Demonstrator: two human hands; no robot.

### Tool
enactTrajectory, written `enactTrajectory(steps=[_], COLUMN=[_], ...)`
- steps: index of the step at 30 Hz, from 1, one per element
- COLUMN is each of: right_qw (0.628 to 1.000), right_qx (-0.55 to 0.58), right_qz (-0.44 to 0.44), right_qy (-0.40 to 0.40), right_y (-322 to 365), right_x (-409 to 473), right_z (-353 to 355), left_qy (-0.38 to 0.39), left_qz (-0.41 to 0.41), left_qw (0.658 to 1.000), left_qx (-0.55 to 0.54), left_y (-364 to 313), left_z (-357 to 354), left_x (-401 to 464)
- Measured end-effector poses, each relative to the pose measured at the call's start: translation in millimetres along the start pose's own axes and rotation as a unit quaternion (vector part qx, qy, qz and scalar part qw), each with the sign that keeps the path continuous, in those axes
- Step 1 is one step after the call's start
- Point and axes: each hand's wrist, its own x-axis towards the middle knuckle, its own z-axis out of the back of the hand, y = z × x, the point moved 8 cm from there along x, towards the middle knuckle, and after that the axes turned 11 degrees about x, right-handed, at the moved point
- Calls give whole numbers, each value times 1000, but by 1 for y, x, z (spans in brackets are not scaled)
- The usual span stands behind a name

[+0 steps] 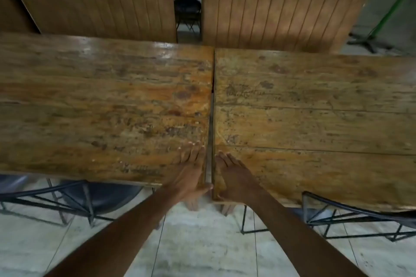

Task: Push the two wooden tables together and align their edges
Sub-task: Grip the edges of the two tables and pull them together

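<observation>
left hand (191, 175) on left table (101, 108), right hand (234, 177) on right table (315, 108), flanking gap

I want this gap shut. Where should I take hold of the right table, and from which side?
Take the right table at its near left corner, coming from the near edge, where the right hand rests: fingers flat on top, thumb over the rim. The gap looks widest at that end, so a pull there likely closes it.

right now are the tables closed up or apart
Apart: a thin gap separates the left table and right table, wider toward the near edge.
</observation>
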Motion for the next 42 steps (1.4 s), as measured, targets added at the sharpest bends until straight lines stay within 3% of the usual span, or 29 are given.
enactTrajectory(steps=[4, 8, 19, 35, 39, 42], right_qw=[994, 991, 993, 994, 992, 986], right_qx=[-72, -109, -100, -83, -88, -113], right_qz=[-36, -31, -7, -29, -49, -71], right_qy=[74, 72, 69, 68, 79, 99], right_y=[-30, -43, -52, -52, -52, -41], right_x=[9, 27, 48, 85, 85, 81], right_z=[-48, -69, -72, -68, -68, -58], left_qy=[60, 76, 39, -16, 13, 92], left_qz=[19, 64, 53, 100, 93, 78], left_qw=[998, 994, 997, 989, 990, 988], left_qx=[-8, -42, -42, -106, -101, -95], left_y=[-17, -22, -18, -2, -5, -6], left_z=[-53, -84, -95, -91, -93, -87], left_x=[2, 10, 14, 27, 29, 31])
